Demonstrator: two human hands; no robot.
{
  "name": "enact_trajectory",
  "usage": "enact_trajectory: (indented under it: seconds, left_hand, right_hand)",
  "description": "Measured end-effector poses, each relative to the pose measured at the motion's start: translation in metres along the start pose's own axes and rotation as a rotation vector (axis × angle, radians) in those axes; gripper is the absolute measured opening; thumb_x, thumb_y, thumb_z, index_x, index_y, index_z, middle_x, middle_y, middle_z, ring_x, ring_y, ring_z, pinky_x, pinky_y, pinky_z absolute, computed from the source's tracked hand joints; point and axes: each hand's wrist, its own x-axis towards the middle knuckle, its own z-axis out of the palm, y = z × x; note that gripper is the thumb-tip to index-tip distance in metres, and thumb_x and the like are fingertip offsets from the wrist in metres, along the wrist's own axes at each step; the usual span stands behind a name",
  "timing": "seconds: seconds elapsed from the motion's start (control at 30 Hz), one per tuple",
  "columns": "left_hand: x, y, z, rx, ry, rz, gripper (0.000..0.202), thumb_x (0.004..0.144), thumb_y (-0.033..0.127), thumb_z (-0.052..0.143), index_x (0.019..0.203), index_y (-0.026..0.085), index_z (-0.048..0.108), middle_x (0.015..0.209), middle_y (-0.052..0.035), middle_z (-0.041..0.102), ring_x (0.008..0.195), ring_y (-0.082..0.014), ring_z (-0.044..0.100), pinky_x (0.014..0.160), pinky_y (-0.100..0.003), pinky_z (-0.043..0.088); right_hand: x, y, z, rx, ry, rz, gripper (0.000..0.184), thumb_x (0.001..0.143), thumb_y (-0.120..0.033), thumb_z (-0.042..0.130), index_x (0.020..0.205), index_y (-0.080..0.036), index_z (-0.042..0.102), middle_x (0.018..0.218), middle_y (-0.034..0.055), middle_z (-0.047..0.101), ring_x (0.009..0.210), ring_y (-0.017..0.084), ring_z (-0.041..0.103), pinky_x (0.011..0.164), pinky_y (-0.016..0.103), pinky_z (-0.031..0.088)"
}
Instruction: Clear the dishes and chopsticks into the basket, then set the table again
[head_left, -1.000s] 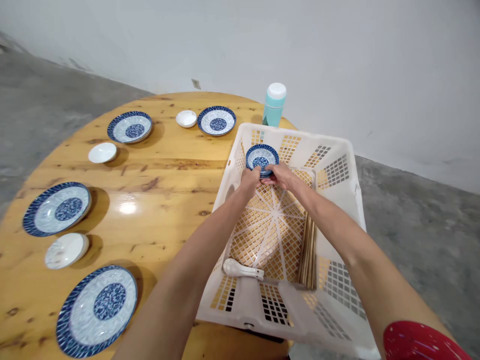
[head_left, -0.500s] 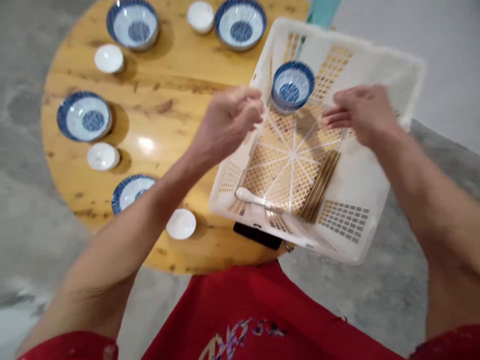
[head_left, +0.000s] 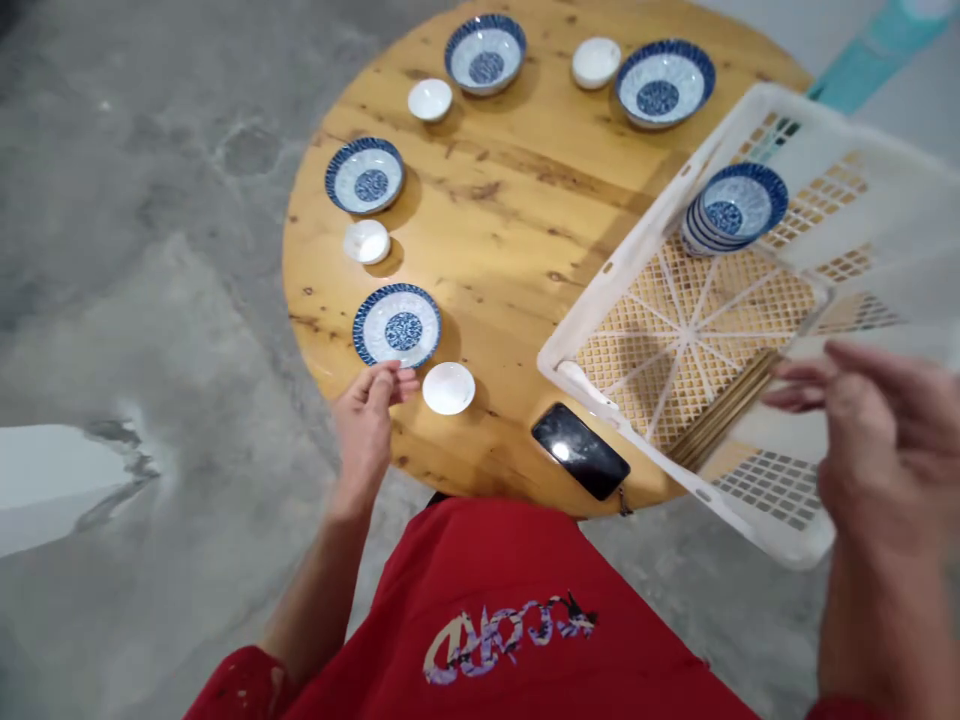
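Observation:
My left hand [head_left: 369, 415] rests at the near edge of the round wooden table [head_left: 517, 200], fingers loosely stretched and holding nothing. Its fingertips lie just below a blue-patterned plate [head_left: 397, 325] and left of a small white saucer [head_left: 448, 388]. My right hand [head_left: 862, 430], blurred, hovers with fingers spread over the near right part of a white plastic crate [head_left: 600, 300], holding nothing. Inside the crate a stack of small blue-patterned bowls [head_left: 731, 205] stands at the far side, and a bundle of chopsticks [head_left: 724, 412] lies along the near side.
A black phone [head_left: 581, 452] lies on the table edge beside the crate. Three more blue plates [head_left: 364, 175] [head_left: 485, 52] [head_left: 664, 82], each with a white saucer nearby, ring the table. A teal bottle [head_left: 862, 60] stands behind the crate. Grey concrete floor surrounds the table.
Both hands have left the bowl stack in the crate. My left hand went down to the near plate; my right hand drew back to the right. The view pulled back.

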Motion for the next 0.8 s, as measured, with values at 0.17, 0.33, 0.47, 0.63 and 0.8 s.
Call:
enact_trajectory:
  seconds: [0.17,0.33,0.47,0.63,0.8]
  left_hand:
    - [-0.016,-0.047,-0.056,-0.070,-0.018,-0.189,0.038,0.080,0.046,0.064,0.099,0.013,0.068,0.089,-0.0082,0.074,0.074,-0.0148,0.069,0.068,-0.025,0.052]
    - [-0.018,-0.090,-0.120,-0.110,-0.188,-0.297,0.039,0.078,0.046,0.063,0.098,0.012,0.068,0.089,-0.0085,0.073,0.075,-0.0151,0.068,0.069,-0.025,0.050]
    - [-0.018,-0.123,-0.178,-0.097,-0.283,-0.401,0.042,0.074,0.048,0.063,0.096,0.013,0.067,0.086,-0.0085,0.073,0.074,-0.0173,0.069,0.067,-0.027,0.051]
    - [-0.014,-0.146,-0.233,-0.079,-0.326,-0.443,0.047,0.070,0.053,0.064,0.095,0.014,0.068,0.087,-0.0104,0.074,0.074,-0.0193,0.070,0.068,-0.029,0.052]
    - [-0.012,-0.151,-0.261,-0.129,-0.224,-0.462,0.051,0.069,0.057,0.065,0.097,0.014,0.068,0.090,-0.0115,0.075,0.079,-0.0211,0.071,0.070,-0.031,0.054]
  right_hand:
    - [-0.107,-0.029,0.074,0.223,-0.017,0.292,0.025,0.089,-0.040,0.061,0.107,-0.024,0.069,0.087,0.0049,0.073,0.063,0.018,0.068,0.061,0.036,0.058]
    - [-0.240,-0.062,0.171,0.354,-0.201,0.606,0.030,0.086,-0.046,0.061,0.099,-0.019,0.067,0.083,0.0057,0.072,0.060,0.015,0.066,0.059,0.030,0.055]
    - [-0.305,-0.099,0.229,0.424,-0.244,0.738,0.038,0.080,-0.053,0.065,0.094,-0.018,0.067,0.076,0.0059,0.072,0.054,0.015,0.064,0.054,0.028,0.052]
    - [-0.313,-0.137,0.265,0.465,-0.293,0.718,0.045,0.075,-0.058,0.068,0.093,-0.017,0.067,0.076,0.0062,0.071,0.053,0.015,0.064,0.052,0.026,0.050]
    - [-0.293,-0.156,0.283,0.427,-0.376,0.625,0.043,0.077,-0.057,0.067,0.092,-0.017,0.067,0.077,0.0053,0.071,0.054,0.014,0.063,0.053,0.026,0.051]
